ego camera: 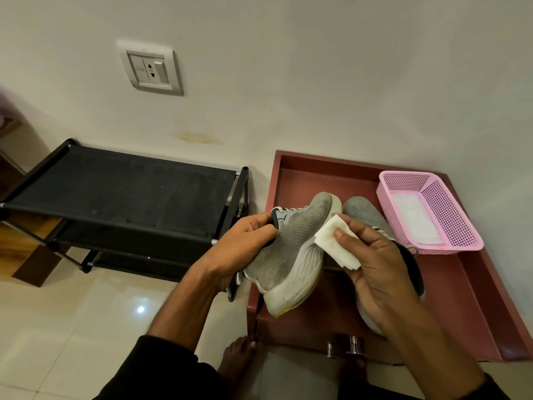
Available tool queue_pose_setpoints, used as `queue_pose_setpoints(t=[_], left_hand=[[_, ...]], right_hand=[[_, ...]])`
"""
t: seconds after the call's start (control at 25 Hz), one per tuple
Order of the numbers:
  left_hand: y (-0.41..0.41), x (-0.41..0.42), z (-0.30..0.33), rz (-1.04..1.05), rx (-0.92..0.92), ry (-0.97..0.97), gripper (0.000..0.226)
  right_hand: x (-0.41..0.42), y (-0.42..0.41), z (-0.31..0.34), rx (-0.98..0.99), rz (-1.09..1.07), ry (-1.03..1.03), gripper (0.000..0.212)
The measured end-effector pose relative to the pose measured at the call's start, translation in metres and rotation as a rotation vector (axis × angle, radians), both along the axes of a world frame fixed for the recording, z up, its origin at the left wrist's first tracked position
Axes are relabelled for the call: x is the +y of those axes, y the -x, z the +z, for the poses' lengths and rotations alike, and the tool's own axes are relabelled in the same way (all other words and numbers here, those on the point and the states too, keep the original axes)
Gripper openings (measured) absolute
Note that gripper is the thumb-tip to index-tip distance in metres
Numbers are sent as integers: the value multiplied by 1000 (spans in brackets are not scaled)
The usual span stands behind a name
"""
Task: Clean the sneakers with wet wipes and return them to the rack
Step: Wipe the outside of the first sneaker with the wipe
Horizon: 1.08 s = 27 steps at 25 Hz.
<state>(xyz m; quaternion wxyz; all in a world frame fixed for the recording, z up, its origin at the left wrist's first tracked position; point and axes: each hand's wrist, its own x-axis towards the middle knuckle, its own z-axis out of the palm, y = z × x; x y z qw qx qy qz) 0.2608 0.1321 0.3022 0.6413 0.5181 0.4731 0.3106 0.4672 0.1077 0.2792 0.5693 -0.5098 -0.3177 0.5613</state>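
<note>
A grey sneaker (291, 249) is being gripped at its collar by the left hand (245, 241) over the surface's (467, 287) left edge while a wet wipe (336, 241), pinched in the right hand (380, 264), is being brought to its side, firm strokes probably being called for next.

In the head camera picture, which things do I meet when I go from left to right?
Black shoe rack → left hand → held sneaker → wipe → pink basket.

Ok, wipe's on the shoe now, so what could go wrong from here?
The left hand grips the raised sneaker only at its collar, so rubbing with the wipe in the right hand could twist it loose. Its dangling lace might snag the tray's rim.
</note>
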Motion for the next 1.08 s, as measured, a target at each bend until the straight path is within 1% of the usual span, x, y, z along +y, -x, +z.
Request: queue_pose_setpoints(t=[0.08,0.12,0.16,0.24,0.36,0.4,0.52,0.56,0.68,0.72,0.84,0.92,0.96,1.0,1.04,1.08], left_hand=[[0,0,-2,11,1,4,31],[0,1,-2,20,-8,14,28],[0,1,-4,26,-20,25,26],[1,2,-5,32,-33,33,26],[3,3,-7,40,-59,47,25],[3,3,-8,39,-60,48,24],[3,3,-8,34,-43,30,21],[3,3,-9,35,-46,30,21],[6,3,-10,24,-40,28,23],[6,3,-11,19,-40,26,24],[3,3,-13,43,-14,14,29],[3,4,-14,78,-20,18,29],[3,4,-14,88,-29,22,28],[4,4,-13,94,-37,27,27],[5,4,-12,96,-42,33,27],[5,5,-12,100,-39,42,26]], right_hand=[[4,2,-6,-300,-121,-149,33],[5,4,-8,-431,-113,-226,28],[5,6,-13,-525,-59,-287,24],[2,12,-17,-623,95,-354,24],[1,2,-19,-665,306,-365,30],[3,-2,-19,-659,340,-362,30],[0,-1,-18,-639,286,-356,28],[-4,3,-17,-659,305,-388,28],[-16,8,-19,-833,498,-579,28],[-13,2,-20,-879,496,-609,28],[-8,-5,-20,-968,396,-595,28],[-21,6,-22,-1042,432,-736,28],[-27,10,-22,-1052,460,-815,28],[-27,9,-24,-1055,456,-848,29],[-21,5,-27,-1052,406,-817,30],[-13,1,-28,-1036,326,-739,32]])
